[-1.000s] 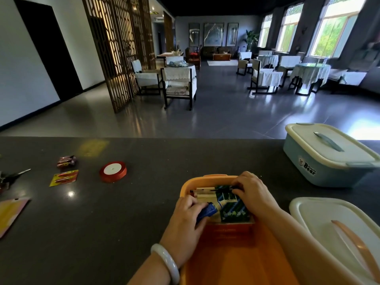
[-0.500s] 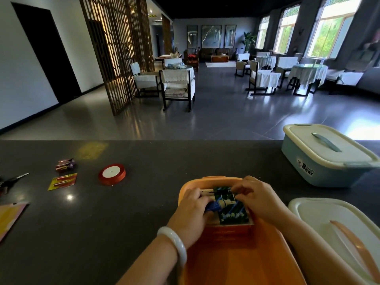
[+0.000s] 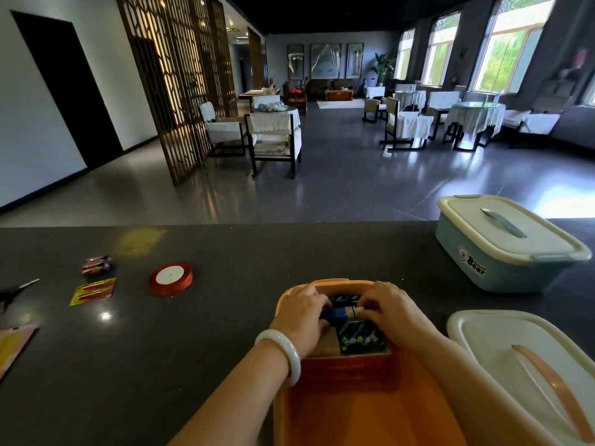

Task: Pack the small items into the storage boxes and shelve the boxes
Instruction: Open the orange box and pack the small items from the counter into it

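Observation:
An open orange storage box [image 3: 363, 410] stands at the near edge of the dark counter. Inside its far end lie small packs, one dark with white flowers [image 3: 360, 338]. My left hand [image 3: 301, 320] and my right hand [image 3: 391, 309] are both inside the box at its far end. Together they hold a small blue item with a pale banded end [image 3: 341, 313], left fingers curled round the blue part, right fingers pinching the banded end. A red ribbon spool [image 3: 171, 278], a yellow card pack [image 3: 93, 291] and a dark wrapped pack [image 3: 96, 266] lie to the left.
A blue box with its white lid on [image 3: 502, 246] stands at the right. A loose white lid with an orange handle [image 3: 528, 365] lies at the near right. Scissors [image 3: 17, 289] and a pink-yellow card [image 3: 13, 344] lie at the left edge. Beyond the counter [image 3: 225, 333] lies the floor.
Both hands have moved toward the far end of the orange box and closed in on the blue item. The right hand now pinches its banded end.

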